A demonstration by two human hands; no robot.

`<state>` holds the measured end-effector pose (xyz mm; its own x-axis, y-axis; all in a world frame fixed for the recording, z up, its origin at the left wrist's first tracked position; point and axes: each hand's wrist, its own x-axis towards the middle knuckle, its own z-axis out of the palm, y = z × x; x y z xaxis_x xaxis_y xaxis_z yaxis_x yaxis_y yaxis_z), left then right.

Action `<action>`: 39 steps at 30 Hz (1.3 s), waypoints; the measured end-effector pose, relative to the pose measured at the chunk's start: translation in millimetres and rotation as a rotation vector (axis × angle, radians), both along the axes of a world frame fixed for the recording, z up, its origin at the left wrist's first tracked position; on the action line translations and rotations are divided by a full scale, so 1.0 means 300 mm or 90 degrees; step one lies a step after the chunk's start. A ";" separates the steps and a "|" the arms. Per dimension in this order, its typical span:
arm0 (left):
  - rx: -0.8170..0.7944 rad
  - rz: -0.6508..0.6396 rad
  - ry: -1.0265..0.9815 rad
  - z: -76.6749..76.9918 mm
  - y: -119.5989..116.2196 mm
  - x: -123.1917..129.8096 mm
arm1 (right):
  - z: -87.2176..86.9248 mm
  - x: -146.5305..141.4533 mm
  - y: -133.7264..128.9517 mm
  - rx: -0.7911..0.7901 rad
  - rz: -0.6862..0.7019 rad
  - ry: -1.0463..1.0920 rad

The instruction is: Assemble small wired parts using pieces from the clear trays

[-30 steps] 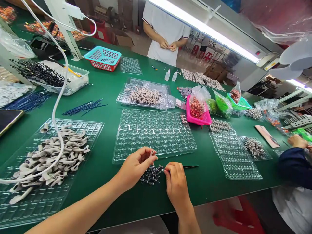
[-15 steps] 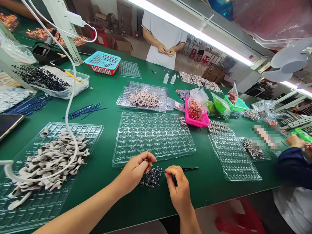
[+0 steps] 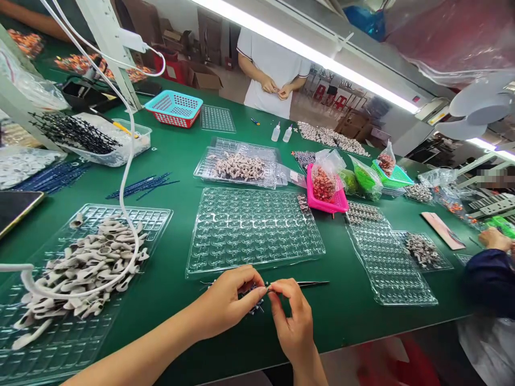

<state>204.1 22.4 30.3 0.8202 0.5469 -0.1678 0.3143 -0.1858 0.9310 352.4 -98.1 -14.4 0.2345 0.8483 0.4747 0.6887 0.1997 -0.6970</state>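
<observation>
My left hand (image 3: 235,300) and my right hand (image 3: 293,316) meet at the fingertips over the green table (image 3: 225,348). Both are closed in a pinch on something small and dark at their tips, too small to make out. Below and behind the fingers lies a pile of small dark parts with thin wires (image 3: 257,307), partly hidden by my left hand. Dark tweezers (image 3: 316,282) lie just beyond my right hand. Past both hands is a clear moulded tray (image 3: 253,230), with a few small grey-white parts (image 3: 302,202) at its far right corner.
Grey-white curved pieces (image 3: 92,262) heap on a tray at left, crossed by a white cable (image 3: 131,161). A pink basket (image 3: 326,203), another clear tray (image 3: 392,257) and a person's dark sleeve (image 3: 488,281) are at right. Another person (image 3: 273,69) stands across the table.
My left hand has moved right and slightly nearer me, so its fingertips now meet those of my right hand. It covers more of the dark pile. The view has shifted slightly.
</observation>
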 end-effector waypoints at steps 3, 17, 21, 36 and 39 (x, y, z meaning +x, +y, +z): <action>-0.035 0.003 0.000 -0.010 0.002 0.003 | -0.003 0.001 -0.006 0.035 0.003 -0.011; -0.215 0.003 -0.033 -0.029 0.008 0.003 | -0.008 0.008 -0.020 0.089 0.020 -0.016; -0.223 0.028 -0.023 -0.016 0.007 0.010 | -0.006 0.009 -0.025 0.068 -0.017 -0.007; -0.371 0.045 -0.025 -0.033 0.012 0.005 | 0.001 0.006 -0.017 0.044 -0.005 -0.015; -0.433 0.041 -0.026 -0.027 0.010 0.007 | 0.000 0.004 -0.022 0.026 -0.005 0.020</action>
